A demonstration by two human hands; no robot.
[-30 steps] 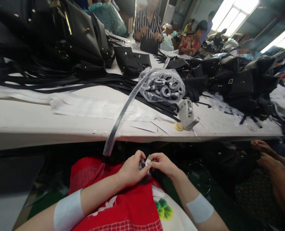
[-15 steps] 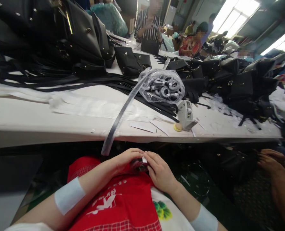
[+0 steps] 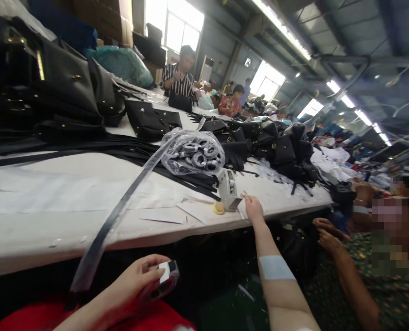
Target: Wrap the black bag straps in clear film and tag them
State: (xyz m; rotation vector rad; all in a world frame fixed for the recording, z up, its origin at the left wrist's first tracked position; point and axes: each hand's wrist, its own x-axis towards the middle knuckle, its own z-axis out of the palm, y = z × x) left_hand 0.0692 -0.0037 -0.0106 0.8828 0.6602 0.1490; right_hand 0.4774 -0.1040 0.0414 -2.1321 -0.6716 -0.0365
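My left hand (image 3: pixel 151 271) grips a coiled dark strap (image 3: pixel 169 281) with a white band around it, low in front of the table, thumb against the band. At the table's front edge, my right hand (image 3: pixel 254 209) is stretched forward with its fingers drawn together. Whatever it may pinch is too small to name. Just left of that hand stands a grey tape dispenser (image 3: pixel 227 189), with a small round yellow-rimmed item (image 3: pixel 219 208) beside it. Farther back, a clear plastic bag (image 3: pixel 171 158) contains several similar coils (image 3: pixel 200 160).
Black bags (image 3: pixel 66 87) are piled at the left, and more black bags (image 3: pixel 280 149) at the right. Long black straps (image 3: pixel 121 146) cross the white table (image 3: pixel 128 230). A clear strip (image 3: pixel 121 207) hangs over its edge. A co-worker's hands (image 3: pixel 328 234) work at the right.
My hands were together at my lap; they are now apart. The right has gone out to the table by the dispenser, the left keeps the coil. The view has turned right and up.
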